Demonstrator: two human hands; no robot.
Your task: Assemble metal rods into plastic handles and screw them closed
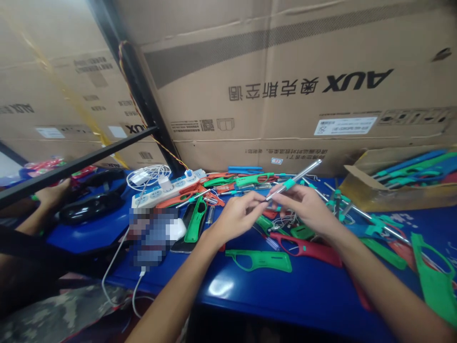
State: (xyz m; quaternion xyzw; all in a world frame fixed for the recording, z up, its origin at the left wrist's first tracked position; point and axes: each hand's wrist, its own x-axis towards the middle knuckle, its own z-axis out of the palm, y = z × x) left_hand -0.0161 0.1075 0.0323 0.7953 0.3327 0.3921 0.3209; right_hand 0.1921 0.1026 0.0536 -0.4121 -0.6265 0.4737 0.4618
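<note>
My right hand (309,207) pinches a shiny metal lighter tube (307,168) with a teal collar, its far end pointing up and right. At the tube's near end, the fingertips of my left hand (238,214) are closed; the exact spot they grip is partly hidden. Below the hands, a green lighter casing half (266,260) lies flat on the blue table (228,286). Beside it is a red casing half (310,248). Behind and under my hands spreads a pile of casings, tubes and small wired parts.
An open cardboard box (385,195) of lighters stands at the right. To the left are a power strip (167,189), a charging phone (153,245) and a black object (91,207). Another person's hand (53,193) works beyond the black rack bar (74,163). Large cartons (285,57) line the back.
</note>
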